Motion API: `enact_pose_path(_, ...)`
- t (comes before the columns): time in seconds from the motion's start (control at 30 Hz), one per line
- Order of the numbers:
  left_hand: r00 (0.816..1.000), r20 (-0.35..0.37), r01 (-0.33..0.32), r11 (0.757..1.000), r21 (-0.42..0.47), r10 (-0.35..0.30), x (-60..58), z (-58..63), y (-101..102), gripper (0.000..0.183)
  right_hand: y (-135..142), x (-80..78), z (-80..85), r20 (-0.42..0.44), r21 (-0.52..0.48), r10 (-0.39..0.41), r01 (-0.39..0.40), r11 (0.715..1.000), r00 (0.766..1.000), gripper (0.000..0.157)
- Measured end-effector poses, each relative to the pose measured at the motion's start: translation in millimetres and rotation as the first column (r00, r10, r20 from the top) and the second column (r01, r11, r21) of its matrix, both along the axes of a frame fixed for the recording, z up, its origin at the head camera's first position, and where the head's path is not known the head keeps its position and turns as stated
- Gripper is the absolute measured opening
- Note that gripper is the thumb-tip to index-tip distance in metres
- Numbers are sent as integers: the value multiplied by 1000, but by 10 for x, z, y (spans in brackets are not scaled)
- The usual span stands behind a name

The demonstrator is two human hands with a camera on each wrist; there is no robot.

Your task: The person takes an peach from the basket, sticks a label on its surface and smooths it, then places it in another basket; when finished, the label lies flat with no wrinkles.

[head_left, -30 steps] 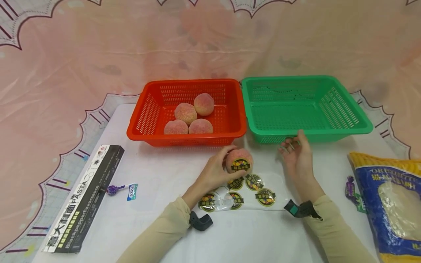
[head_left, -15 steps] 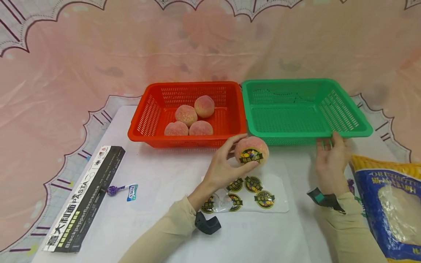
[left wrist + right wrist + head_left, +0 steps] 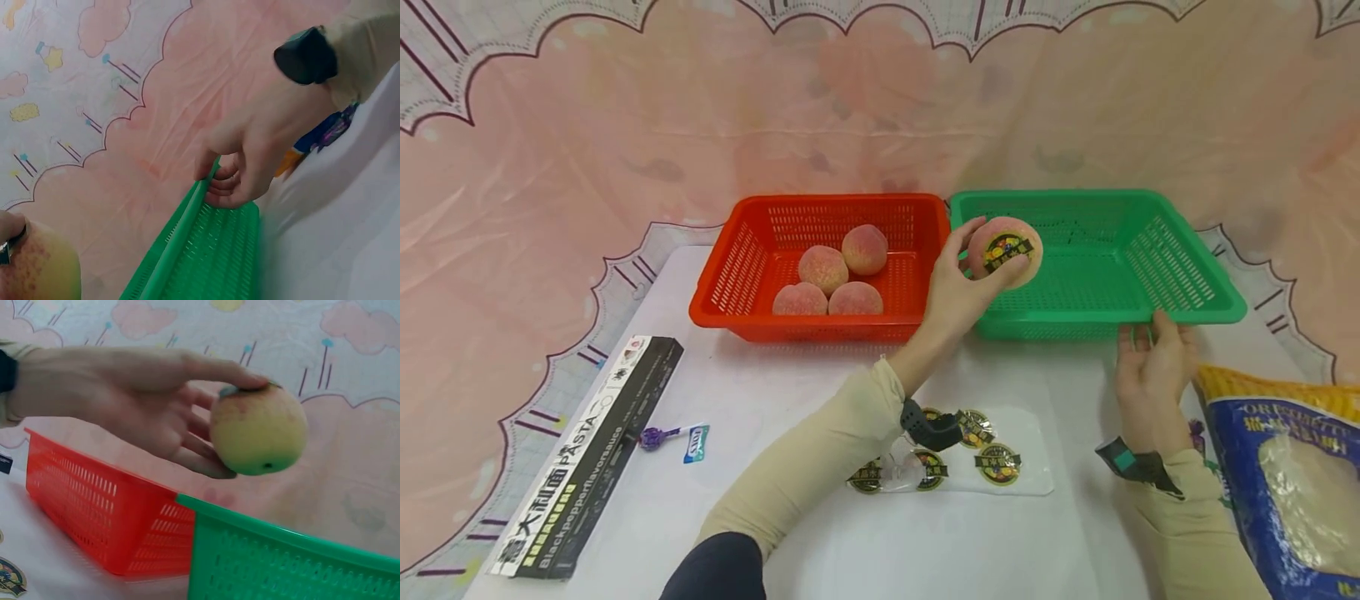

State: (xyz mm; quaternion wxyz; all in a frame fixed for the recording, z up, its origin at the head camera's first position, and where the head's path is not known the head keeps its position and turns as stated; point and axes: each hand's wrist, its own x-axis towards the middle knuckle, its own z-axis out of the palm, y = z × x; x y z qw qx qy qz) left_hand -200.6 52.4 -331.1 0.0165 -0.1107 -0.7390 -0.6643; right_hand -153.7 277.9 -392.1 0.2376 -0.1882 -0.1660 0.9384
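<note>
A pink and yellow peach (image 3: pixel 259 434) with a round black-and-gold sticker (image 3: pixel 1007 250) is gripped by my left hand (image 3: pixel 958 292), thumb against the sticker's edge. In the head view it overlaps the left end of the green plastic basket (image 3: pixel 1075 317); the right wrist view shows it above the rims. My right hand (image 3: pixel 1156 375) holds that basket's near rim toward its right end. The left wrist view shows the right thumb over the rim and the fingers curled beneath. To the left, several peaches (image 3: pixel 823 269) lie in the red basket (image 3: pixel 805 321).
A clear sheet of similar stickers (image 3: pixel 1026 475) lies on the white table, partly under my left forearm. The pasta box (image 3: pixel 587 458) and a lollipop (image 3: pixel 655 438) are at the left. A blue and yellow bag (image 3: pixel 1292 483) is at the right, beside my right sleeve.
My left hand has lifted the peach from over the sticker sheet, up and rightward to the green basket. My right hand has moved right along the green basket's near rim and taken hold of it.
</note>
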Motion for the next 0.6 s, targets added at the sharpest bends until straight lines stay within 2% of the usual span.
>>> enact_pose_path(0.17, 995, 89, -37, 999, 27, 34, -253, -4, 193, 64, -8, -9, -13, -23, -14, -9, 9, 1000, 1000, 27)
enact_pose_path(0.33, 981, 181, -79, 994, 71, 65, -494, -37, 345, 67, -15, -15, -7, -47, -23, -6, 5, 1000, 999, 27)
enact_pose_path(0.43, 973, 206, -113, 992, 56, 99, -609, -64, 413, 66, -19, -9, -4, -51, -33, -3, 1, 999, 999, 28)
enact_pose_path(0.6, 963, 203, -180, 984, -8, 178, -745, -99, 519, 62, -11, 3, -13, -48, -18, 6, -7, 1000, 999, 29)
